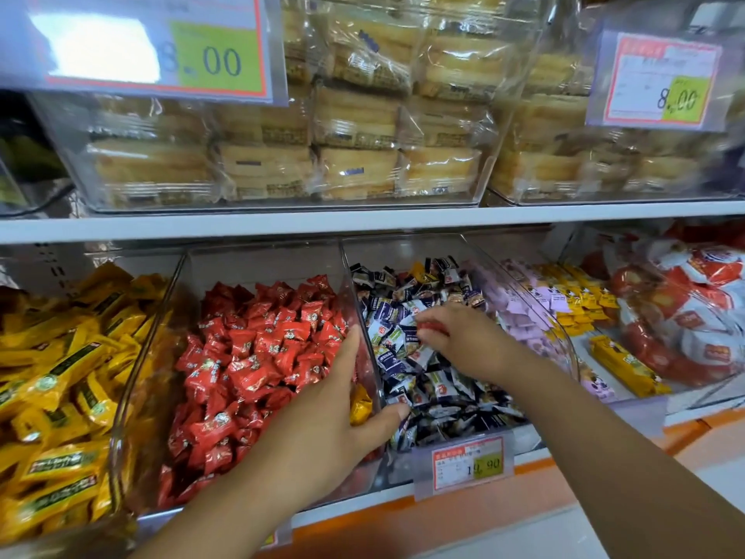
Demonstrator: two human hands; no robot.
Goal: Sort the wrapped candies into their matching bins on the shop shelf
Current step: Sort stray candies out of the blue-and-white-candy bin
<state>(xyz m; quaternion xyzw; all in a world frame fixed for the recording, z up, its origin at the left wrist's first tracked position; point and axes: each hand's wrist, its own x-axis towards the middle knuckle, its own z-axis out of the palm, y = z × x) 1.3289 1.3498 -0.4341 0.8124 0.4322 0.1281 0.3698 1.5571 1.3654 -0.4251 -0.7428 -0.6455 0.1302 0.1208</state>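
left hand point(334, 413) flat, fingers straight, astride bin wall point(350, 282) | right hand point(463, 336) (at its 1 o'clock) pinches red candy point(432, 328) over blue candies point(439, 391)

Both arms are bare: the left forearm point(225, 514) and the right forearm point(604, 441) show uncovered skin from the wrist down to the lower edge of the picture. Their outlines are smooth and slim, and the wide lens draws them thicker toward the camera. The left hand point(330, 413) is seen from the back, broad and smooth, with faint knuckle ridges and a thumb point(389, 417) whose nail is cut short and rounded. The right hand point(463, 336) looks smaller, its knuckles a row of low bumps; its nails are too small to make out
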